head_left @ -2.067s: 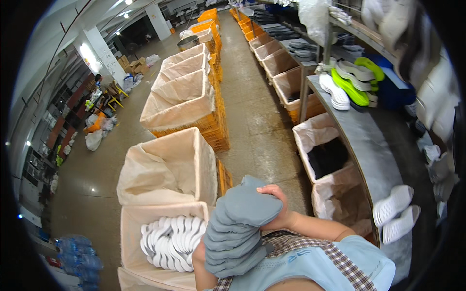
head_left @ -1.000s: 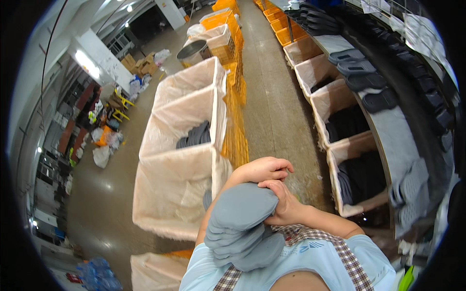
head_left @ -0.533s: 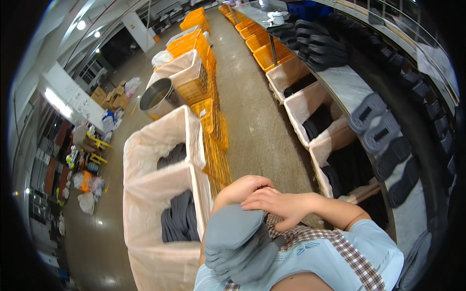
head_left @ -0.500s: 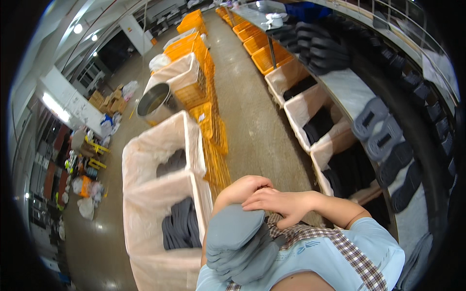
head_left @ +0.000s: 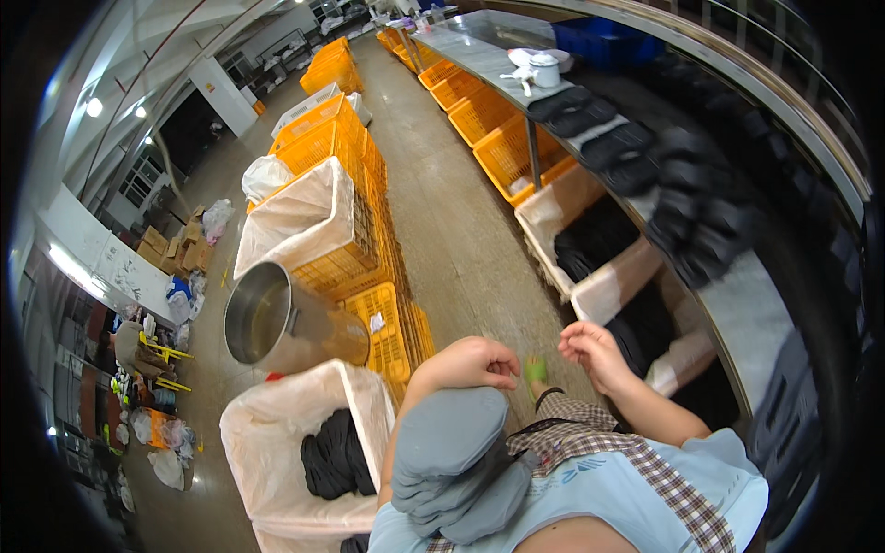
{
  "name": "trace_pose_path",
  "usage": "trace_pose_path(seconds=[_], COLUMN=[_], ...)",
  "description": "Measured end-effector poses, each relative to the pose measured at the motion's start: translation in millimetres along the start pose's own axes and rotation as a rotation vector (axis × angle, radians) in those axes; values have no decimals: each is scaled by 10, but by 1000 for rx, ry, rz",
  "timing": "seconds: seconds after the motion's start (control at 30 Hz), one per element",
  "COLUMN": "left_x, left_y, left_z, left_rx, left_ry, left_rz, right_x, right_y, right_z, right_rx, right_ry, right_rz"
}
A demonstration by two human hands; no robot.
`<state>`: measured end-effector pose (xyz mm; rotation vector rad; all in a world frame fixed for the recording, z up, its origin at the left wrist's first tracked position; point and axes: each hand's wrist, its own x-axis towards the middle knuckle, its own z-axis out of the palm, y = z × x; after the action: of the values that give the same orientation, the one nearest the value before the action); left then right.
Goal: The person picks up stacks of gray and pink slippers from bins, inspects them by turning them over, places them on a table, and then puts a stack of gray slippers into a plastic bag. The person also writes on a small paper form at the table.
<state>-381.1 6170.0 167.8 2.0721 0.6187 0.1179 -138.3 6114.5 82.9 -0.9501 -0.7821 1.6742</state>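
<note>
A stack of several flat, rounded grey shoe-sole pieces [head_left: 452, 429] rests against my chest, cradled by my left forearm. Just beyond the stack, my left hand [head_left: 475, 362] is loosely curled, with a gap between thumb and fingers and nothing visible in it. My right hand [head_left: 597, 355] is raised apart from the left, fingers bent and separated, holding nothing I can see. It is nearest to the lined bins under the table on the right.
A lined bin of dark pieces [head_left: 300, 392] and a big metal drum [head_left: 295, 318] stand left of the aisle. Orange crates [head_left: 318, 129] line up beyond. On the right, a metal table [head_left: 479, 46] carries dark soles [head_left: 696, 212] beside a white container [head_left: 544, 69].
My hands were together, the right lying over the left; now they are apart. The view has moved forward along the aisle, and the stack stays against my chest.
</note>
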Motion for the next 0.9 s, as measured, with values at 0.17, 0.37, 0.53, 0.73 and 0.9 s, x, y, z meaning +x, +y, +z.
trace_pose_path(seconds=[0.17, 0.37, 0.53, 0.73, 0.9], left_x=[493, 844, 1178, 1469, 2023], left_y=[-691, -1572, -2708, -3825, -4617], left_z=[-1574, -3131, -4368, -6374, -7765], left_rx=[95, 63, -25, -60, -47], left_ry=[-15, 54, 87, 80, -22], left_rz=[-120, -156, -139, -25, -2], right_x=[1936, 3945, 5647, 7679, 9171], right_y=[48, 122, 277, -280, -647], right_z=[235, 932, 1399, 2123, 2377], right_rx=[-292, -46, 114, 130, 231], right_ry=[-178, -517, -685, -576, -470], right_rz=[312, 627, 778, 746, 719])
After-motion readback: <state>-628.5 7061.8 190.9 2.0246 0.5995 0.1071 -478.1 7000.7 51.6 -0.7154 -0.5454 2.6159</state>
